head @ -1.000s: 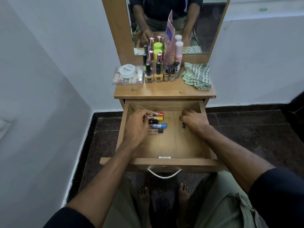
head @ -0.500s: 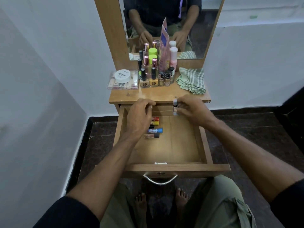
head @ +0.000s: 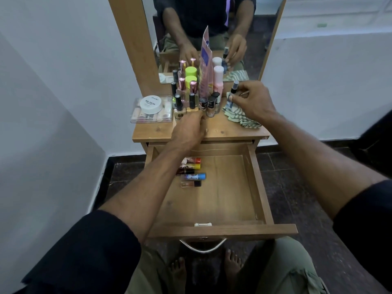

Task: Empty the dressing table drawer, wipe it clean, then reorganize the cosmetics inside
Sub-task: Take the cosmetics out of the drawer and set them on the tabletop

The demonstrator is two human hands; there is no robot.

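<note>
A slim clear vial (head: 233,94) with a dark cap is pinched upright in the right hand (head: 253,102), above the striped cloth (head: 237,115). The left hand (head: 189,128) is curled at the glass bottles (head: 192,102); its grip cannot be told. Below both, small tubes (head: 191,171) are left in the open wooden drawer (head: 222,229), bare board to their right.

Drawer (head: 257,187) matt wood; handle (head: 202,247) shiny metal; cloth (head: 239,117) striped woven fabric; nail polish bottles (head: 209,105) glossy glass.

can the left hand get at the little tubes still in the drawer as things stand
Probably yes: the left hand is up at the tabletop bottles, but the tubes lie uncovered in the open drawer under its forearm.
</note>
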